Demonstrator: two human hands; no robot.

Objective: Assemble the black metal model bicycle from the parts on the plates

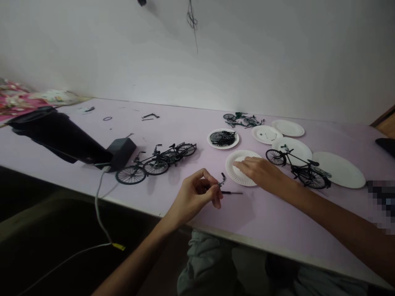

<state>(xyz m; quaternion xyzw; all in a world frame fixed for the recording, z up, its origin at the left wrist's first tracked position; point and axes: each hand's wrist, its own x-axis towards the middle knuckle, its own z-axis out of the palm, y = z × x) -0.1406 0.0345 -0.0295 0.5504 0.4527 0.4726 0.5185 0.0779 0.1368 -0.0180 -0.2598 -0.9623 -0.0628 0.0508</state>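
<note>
My left hand (202, 191) pinches a small model bicycle handlebar (222, 179) between thumb and fingers, just above the table. My right hand (254, 167) reaches over a white paper plate (233, 177), fingertips pressed together at its surface; anything between them is too small or hidden to make out. Below the handlebar lies a thin dark rod like a small screwdriver (231, 192), partly behind my left fingers. One black model bicycle (298, 166) stands right of my right hand. More model bicycles (160, 160) stand in a row to the left.
Black parts fill another paper plate (211, 143). Dark green bicycle parts (242, 119) lie near the wall. White plates (288, 128) are grouped at the right. A black device on a box-shaped base (121, 150) stands left, its white cable (97, 201) hanging over the table edge.
</note>
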